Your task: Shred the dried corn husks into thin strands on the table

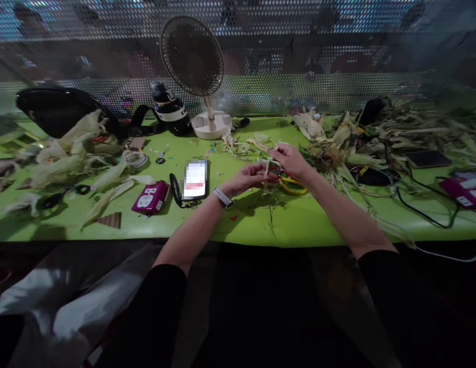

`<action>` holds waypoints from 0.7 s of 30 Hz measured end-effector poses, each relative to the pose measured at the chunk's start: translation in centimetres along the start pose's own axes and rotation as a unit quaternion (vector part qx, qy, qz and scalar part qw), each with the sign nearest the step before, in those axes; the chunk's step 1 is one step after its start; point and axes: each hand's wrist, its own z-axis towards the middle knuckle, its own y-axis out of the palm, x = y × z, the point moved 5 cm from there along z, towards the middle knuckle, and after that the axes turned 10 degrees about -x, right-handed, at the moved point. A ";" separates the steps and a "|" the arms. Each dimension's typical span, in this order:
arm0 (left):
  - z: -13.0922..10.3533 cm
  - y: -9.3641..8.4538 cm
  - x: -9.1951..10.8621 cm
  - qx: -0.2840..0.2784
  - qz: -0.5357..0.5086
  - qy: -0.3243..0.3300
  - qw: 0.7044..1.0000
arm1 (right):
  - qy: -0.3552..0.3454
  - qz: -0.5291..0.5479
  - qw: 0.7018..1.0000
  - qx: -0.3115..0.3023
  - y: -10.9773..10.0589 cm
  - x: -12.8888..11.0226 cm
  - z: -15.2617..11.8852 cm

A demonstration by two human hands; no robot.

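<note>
A thin pale strip of husk (267,167) hangs between my two hands over the green table. My left hand (248,179), with a pale watch band on its wrist, has its fingers closed on the strip from the left. Slightly above and to the right, my right hand (289,157) pinches the strip's upper part. Yellow-handled scissors (293,186) lie just under my right hand. Thin shreds lie on the table below my hands. A phone with a lit screen (195,179) lies to the left of them.
Husk piles lie at the left (65,153) and right (410,128). A fan (210,125), a dark bottle (172,112) and a black bag (65,110) stand at the back. Purple power blocks (150,198) and cables lie on the green table (207,225). A person's pale-trousered legs show lower left.
</note>
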 end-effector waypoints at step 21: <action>0.1 -1.5 0.4 0.088 0.018 0.055 0.994 | 0.001 0.077 0.997 -0.025 0.4 -0.3 -0.3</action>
